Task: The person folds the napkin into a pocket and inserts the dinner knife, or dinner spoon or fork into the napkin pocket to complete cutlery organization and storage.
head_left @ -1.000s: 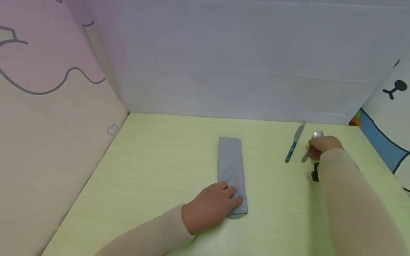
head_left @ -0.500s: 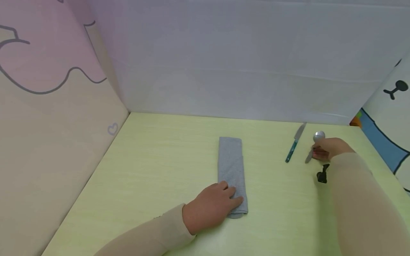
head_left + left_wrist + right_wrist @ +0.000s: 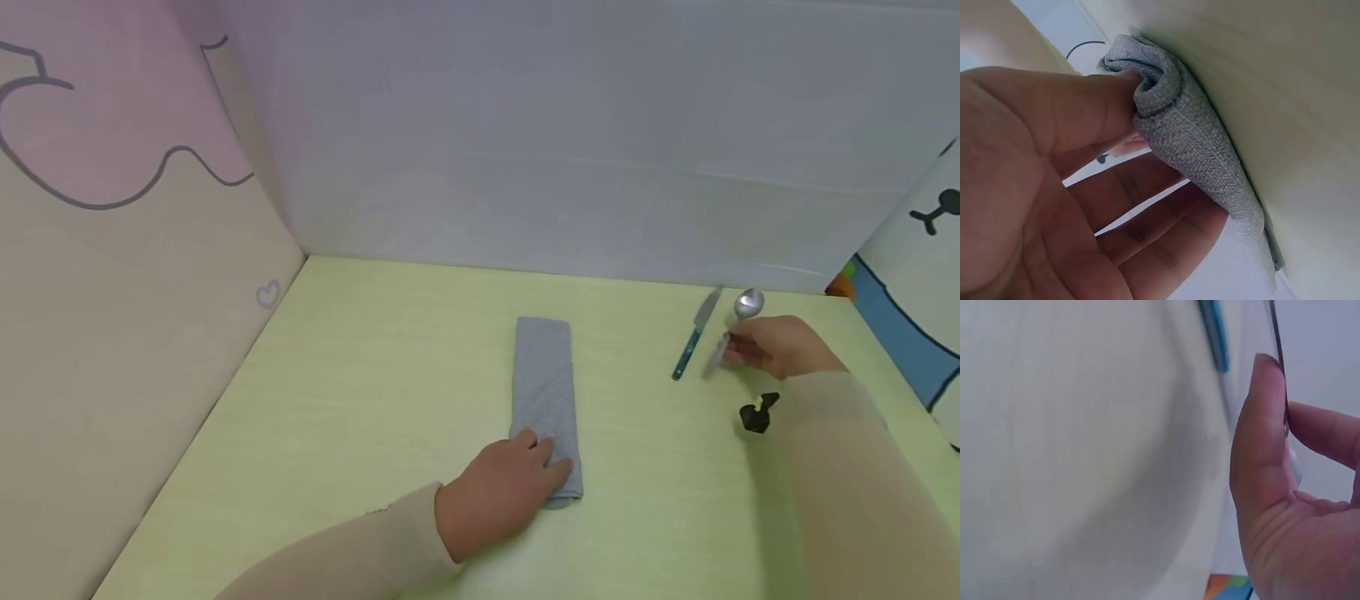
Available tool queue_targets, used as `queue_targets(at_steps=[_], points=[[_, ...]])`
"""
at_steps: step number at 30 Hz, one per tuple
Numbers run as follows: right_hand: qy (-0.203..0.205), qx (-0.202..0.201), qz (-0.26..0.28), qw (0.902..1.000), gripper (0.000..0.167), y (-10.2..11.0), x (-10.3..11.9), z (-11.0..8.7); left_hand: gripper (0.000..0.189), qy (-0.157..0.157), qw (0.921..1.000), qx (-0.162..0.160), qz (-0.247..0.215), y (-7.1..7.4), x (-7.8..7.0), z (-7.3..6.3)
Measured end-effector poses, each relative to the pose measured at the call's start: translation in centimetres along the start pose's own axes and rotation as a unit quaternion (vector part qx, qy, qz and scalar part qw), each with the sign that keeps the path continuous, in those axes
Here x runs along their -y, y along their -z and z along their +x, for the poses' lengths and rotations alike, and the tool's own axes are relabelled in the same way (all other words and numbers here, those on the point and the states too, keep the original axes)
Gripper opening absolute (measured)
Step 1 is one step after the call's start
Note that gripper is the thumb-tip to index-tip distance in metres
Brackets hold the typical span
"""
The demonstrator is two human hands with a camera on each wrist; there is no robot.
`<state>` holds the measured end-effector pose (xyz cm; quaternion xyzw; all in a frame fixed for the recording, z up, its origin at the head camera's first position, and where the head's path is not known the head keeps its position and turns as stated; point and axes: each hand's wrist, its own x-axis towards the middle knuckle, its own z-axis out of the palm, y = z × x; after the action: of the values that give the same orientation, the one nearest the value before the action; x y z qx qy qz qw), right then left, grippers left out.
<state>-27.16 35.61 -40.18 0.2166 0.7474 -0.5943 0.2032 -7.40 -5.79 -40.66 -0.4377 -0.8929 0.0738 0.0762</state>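
Note:
My left hand (image 3: 495, 497) rests on the near end of a long folded grey cloth (image 3: 542, 367), which lies lengthwise on the table. In the left wrist view the thumb touches the folded end of the cloth (image 3: 1200, 131), and the other fingertips meet its side. At the right, my right hand (image 3: 783, 346) pinches a metal spoon (image 3: 748, 303) by its handle between thumb and index finger, the bowl pointing to the back. The right wrist view shows the handle (image 3: 1279, 356) edge-on. Just left of the spoon lies a knife (image 3: 687, 352) with a teal handle and its blade pointing away.
The pale yellow-green table (image 3: 375, 367) is bounded by a whitish back wall (image 3: 525, 150) and a left wall (image 3: 135, 333) with a pink pattern. A printed panel (image 3: 918, 292) stands at the right. A small black device (image 3: 757, 414) sits by the right wrist.
My right hand has shifted the spoon slightly rightward, then toward the back and left, and the handle now looks blurred. My left hand stays on the cloth. The head view has tilted a little.

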Motion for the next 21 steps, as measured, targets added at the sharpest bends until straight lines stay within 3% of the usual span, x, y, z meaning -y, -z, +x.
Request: queue_targets(at_steps=[5,12,21], points=[[0.061,0.062,-0.045,0.9952,0.054,-1.5,1.2,-1.7,0.03,0.009,0.9992,0.022,-0.032,0.1,-0.2,-0.1],[0.119,0.083,-0.049,0.9882,0.038,-6.3,3.2,-3.3,0.029,0.003,1.0,0.005,-0.007,0.0,-0.4,-0.2],[0.185,0.14,-0.05,0.9714,0.033,-13.8,4.1,-4.3,0.028,-0.007,0.9998,-0.015,0.013,-0.4,-0.7,-0.1]])
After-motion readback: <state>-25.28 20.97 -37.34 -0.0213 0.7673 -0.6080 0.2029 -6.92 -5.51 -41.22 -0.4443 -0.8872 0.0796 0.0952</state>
